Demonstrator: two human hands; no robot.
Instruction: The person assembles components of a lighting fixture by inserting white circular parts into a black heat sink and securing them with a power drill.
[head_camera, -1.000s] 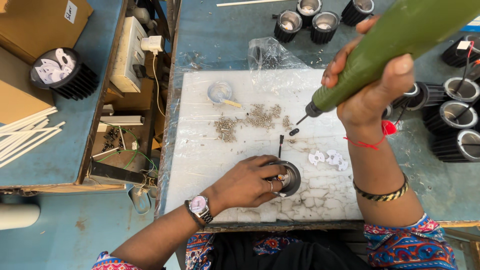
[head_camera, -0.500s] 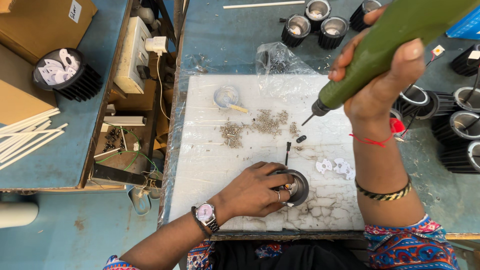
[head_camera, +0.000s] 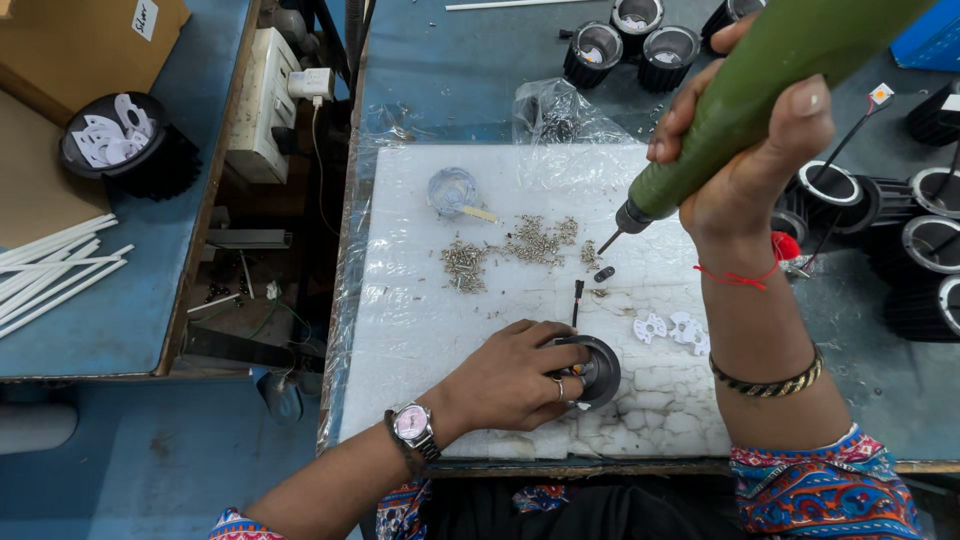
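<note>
My left hand (head_camera: 512, 375) rests on a black round lamp housing (head_camera: 597, 370) on the white foam board (head_camera: 420, 320), fingers curled over its rim. My right hand (head_camera: 745, 165) grips a green electric screwdriver (head_camera: 760, 90), held tilted above the board with its bit tip (head_camera: 606, 243) pointing down-left. Small piles of screws (head_camera: 530, 242) lie just left of the tip. A short black piece (head_camera: 604, 273) and a thin black rod (head_camera: 577, 297) lie between the tip and the housing. Small white cut-out parts (head_camera: 672, 326) sit right of the housing.
Several black finned housings (head_camera: 925, 250) stand at the right and more (head_camera: 640, 35) at the back. A roll of clear tape (head_camera: 453, 190) and a plastic bag (head_camera: 560, 115) lie on the board's far side. At left: a power strip (head_camera: 262, 90), cardboard box (head_camera: 80, 40), white sticks (head_camera: 55, 265).
The green screwdriver and my right hand have risen slightly and shifted right. My left hand stays on the housing, which sits a little further right on the board.
</note>
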